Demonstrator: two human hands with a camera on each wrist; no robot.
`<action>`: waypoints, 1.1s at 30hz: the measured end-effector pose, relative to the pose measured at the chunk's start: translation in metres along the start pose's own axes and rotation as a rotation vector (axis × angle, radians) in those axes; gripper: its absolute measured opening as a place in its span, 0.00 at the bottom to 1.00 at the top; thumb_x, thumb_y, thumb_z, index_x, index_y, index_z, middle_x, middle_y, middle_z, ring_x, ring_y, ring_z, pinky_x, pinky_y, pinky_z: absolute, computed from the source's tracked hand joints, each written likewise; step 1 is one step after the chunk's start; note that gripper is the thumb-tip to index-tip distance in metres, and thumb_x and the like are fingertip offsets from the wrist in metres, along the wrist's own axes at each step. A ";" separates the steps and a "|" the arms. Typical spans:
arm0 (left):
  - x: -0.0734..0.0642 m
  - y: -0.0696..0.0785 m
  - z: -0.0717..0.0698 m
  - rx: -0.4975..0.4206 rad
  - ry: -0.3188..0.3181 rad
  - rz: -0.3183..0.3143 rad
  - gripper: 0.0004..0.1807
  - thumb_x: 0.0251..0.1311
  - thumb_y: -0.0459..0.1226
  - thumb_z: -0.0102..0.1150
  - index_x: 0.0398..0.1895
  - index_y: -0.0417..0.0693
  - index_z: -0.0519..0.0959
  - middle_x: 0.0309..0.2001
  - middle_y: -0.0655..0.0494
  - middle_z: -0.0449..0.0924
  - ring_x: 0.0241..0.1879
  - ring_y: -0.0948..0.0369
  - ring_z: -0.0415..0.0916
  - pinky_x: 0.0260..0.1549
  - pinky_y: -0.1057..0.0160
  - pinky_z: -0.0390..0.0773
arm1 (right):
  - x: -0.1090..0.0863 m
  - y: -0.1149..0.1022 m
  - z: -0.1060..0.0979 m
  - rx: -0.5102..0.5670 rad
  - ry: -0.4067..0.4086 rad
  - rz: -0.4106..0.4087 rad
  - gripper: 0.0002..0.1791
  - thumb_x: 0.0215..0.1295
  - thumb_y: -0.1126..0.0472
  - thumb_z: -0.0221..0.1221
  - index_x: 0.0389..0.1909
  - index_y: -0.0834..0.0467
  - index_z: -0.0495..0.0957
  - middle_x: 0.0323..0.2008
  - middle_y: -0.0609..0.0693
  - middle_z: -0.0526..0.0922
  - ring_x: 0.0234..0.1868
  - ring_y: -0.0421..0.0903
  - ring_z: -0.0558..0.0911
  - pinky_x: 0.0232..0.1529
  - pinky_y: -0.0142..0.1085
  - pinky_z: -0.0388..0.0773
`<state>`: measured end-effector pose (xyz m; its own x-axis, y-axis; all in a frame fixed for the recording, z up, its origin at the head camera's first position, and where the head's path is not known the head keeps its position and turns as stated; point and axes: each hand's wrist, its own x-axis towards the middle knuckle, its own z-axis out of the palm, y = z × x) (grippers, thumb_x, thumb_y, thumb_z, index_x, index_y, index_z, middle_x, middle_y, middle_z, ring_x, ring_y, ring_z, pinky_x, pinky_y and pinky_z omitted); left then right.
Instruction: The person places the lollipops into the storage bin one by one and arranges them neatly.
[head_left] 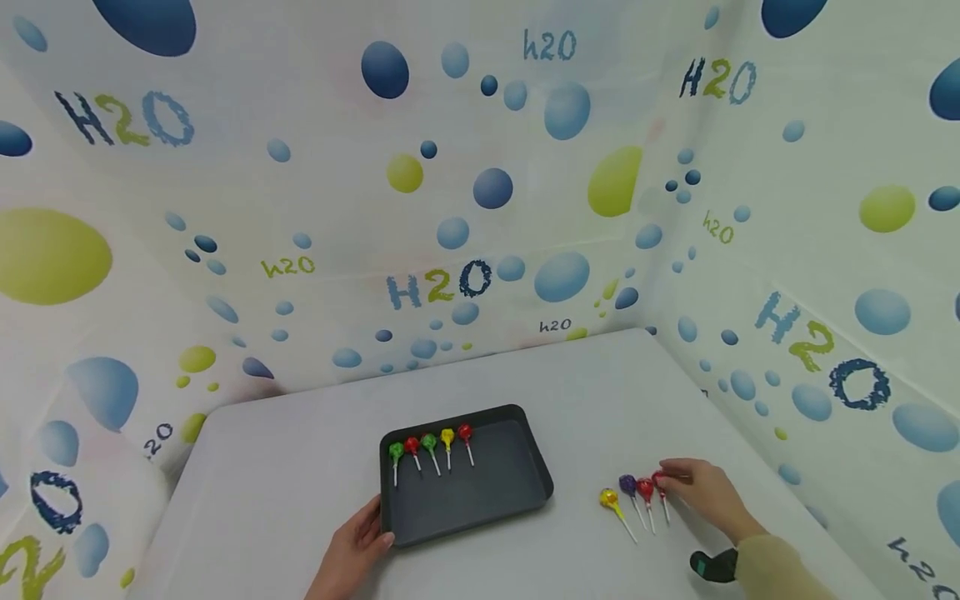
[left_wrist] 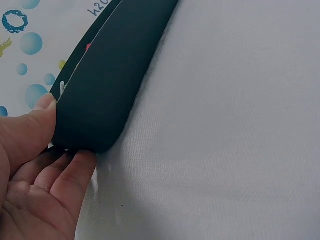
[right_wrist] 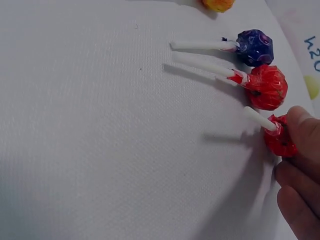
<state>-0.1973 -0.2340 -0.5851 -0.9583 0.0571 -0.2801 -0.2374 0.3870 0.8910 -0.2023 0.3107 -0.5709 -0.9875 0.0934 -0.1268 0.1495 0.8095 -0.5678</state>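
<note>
My left hand (head_left: 358, 542) grips the near left corner of a dark baking tray (head_left: 465, 522), thumb at the rim and fingers underneath, as the left wrist view shows. Inside the tray, a row of several lollipops (head_left: 428, 442) in green, red and yellow lies along the far left side. At the right, my right hand (head_left: 708, 493) pinches the head of a red lollipop (right_wrist: 278, 136), whose white stick points away from the fingers. Beside it lie another red lollipop (right_wrist: 267, 88), a dark purple one (right_wrist: 254, 48) and a yellow one (head_left: 610, 499).
All this is on a white-covered table (head_left: 300, 467). A small black curved object (head_left: 712, 567) is by the right sleeve (head_left: 776, 567). Walls covered in bubble-patterned sheeting (head_left: 465, 167) rise behind and at both sides.
</note>
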 end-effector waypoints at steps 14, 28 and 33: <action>0.000 -0.001 0.000 -0.014 0.002 -0.008 0.42 0.63 0.32 0.68 0.74 0.24 0.58 0.74 0.26 0.60 0.73 0.37 0.63 0.63 0.58 0.80 | 0.006 -0.009 -0.007 -0.019 0.056 -0.058 0.17 0.66 0.61 0.67 0.52 0.64 0.85 0.46 0.59 0.90 0.49 0.58 0.87 0.54 0.55 0.88; -0.007 -0.003 -0.005 -0.063 0.011 0.023 0.41 0.62 0.32 0.68 0.74 0.25 0.59 0.74 0.26 0.60 0.73 0.36 0.64 0.66 0.55 0.79 | 0.066 -0.133 0.004 0.101 0.027 -0.255 0.16 0.67 0.60 0.67 0.54 0.61 0.86 0.46 0.54 0.90 0.46 0.50 0.89 0.52 0.47 0.90; -0.009 -0.001 -0.002 -0.109 0.003 0.037 0.41 0.63 0.31 0.68 0.75 0.26 0.59 0.74 0.27 0.61 0.73 0.36 0.64 0.66 0.55 0.78 | 0.086 -0.196 0.048 0.081 -0.007 -0.328 0.13 0.63 0.61 0.70 0.48 0.59 0.88 0.44 0.52 0.91 0.45 0.48 0.89 0.49 0.44 0.90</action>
<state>-0.1886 -0.2362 -0.5827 -0.9671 0.0668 -0.2453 -0.2174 0.2827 0.9342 -0.3139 0.1321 -0.5089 -0.9834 -0.1683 0.0676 -0.1720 0.7470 -0.6422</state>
